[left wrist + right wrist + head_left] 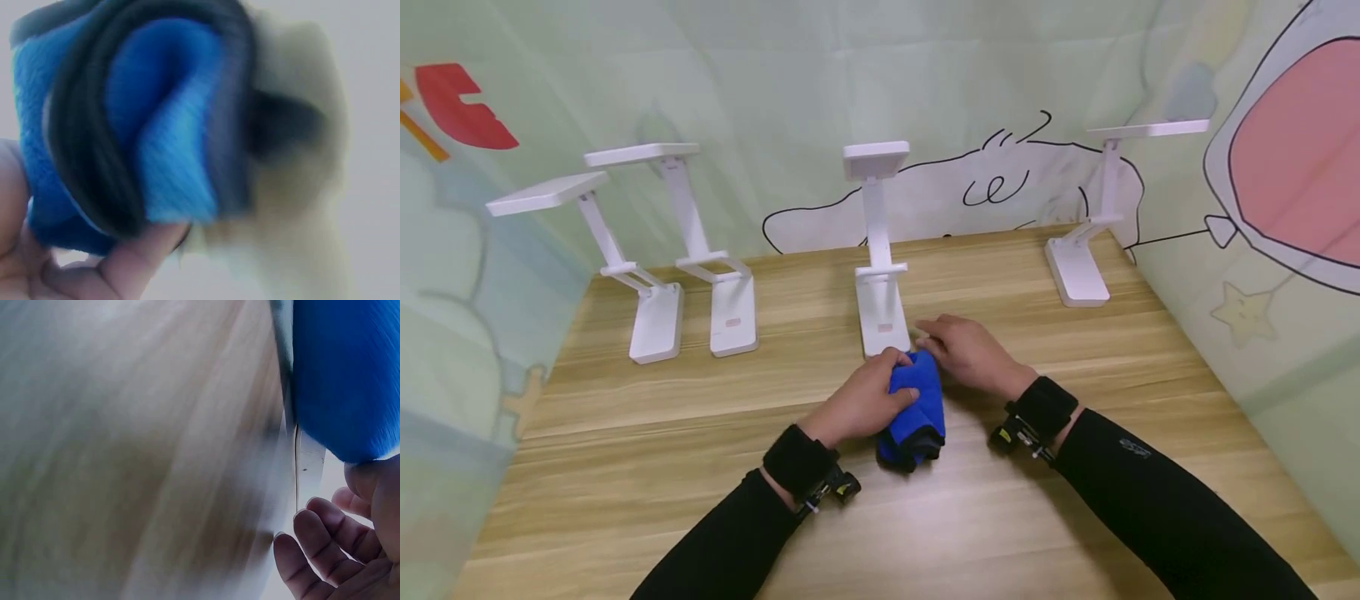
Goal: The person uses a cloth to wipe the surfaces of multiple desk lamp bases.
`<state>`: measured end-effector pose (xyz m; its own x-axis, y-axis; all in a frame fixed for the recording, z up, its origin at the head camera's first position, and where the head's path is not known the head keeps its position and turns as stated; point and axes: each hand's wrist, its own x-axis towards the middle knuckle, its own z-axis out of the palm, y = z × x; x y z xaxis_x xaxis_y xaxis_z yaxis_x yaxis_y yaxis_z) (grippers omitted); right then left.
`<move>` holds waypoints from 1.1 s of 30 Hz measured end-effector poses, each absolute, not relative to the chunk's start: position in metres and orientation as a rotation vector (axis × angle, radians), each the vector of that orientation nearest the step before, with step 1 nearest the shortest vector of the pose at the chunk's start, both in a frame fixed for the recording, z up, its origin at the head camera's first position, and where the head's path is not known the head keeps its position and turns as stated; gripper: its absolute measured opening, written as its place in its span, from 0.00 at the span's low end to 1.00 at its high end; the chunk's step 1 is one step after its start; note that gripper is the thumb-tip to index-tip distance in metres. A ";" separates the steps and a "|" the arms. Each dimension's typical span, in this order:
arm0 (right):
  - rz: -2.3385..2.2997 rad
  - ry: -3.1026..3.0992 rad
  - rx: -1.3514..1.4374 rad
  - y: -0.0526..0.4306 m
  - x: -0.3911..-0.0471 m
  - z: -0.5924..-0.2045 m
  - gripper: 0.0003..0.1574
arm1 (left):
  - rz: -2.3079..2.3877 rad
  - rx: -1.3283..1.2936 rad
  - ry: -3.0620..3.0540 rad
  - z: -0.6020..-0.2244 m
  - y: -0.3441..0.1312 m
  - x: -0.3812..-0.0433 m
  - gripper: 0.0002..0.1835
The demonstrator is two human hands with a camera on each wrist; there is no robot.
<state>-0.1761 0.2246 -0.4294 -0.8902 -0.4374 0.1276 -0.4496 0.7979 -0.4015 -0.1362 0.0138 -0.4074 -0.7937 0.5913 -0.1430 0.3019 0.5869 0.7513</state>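
Black fabric sleeves (718, 542) reach over the pale wood-grain worktop (625, 483); two white plastic folding lamps (657, 323) (733, 317) stand leftmost. The left hand (861, 402) has its grip on a folded blue cloth with black edging (928, 392) at the central white plastic lamp's (880, 312) foot, presumably to hold its folds together; the right hand (972, 357), its grip released, lies loosely alongside, perhaps for steadying; another white lamp (1078, 271) stands rightmost

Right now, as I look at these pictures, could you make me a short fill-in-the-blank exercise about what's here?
1. The left hand holds a cloth whose main colour is ____.
2. Altogether, ____ white lamps stand on the wooden table.
3. From the person's viewpoint, two lamps stand close together toward the table's ____ side.
4. Both sleeves are coloured ____.

Missing words: blue; four; left; black.
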 end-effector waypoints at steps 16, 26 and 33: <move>0.837 -2.893 0.564 0.222 -0.167 -0.428 0.24 | 0.563 0.820 2.874 -0.399 0.021 -0.131 0.24; 1.008 -2.863 0.394 0.215 -0.156 -0.420 0.25 | 0.686 0.854 2.951 -0.401 0.015 -0.155 0.11; 1.092 -2.813 0.375 0.206 -0.148 -0.415 0.25 | 0.273 1.079 3.026 -0.403 0.017 -0.182 0.20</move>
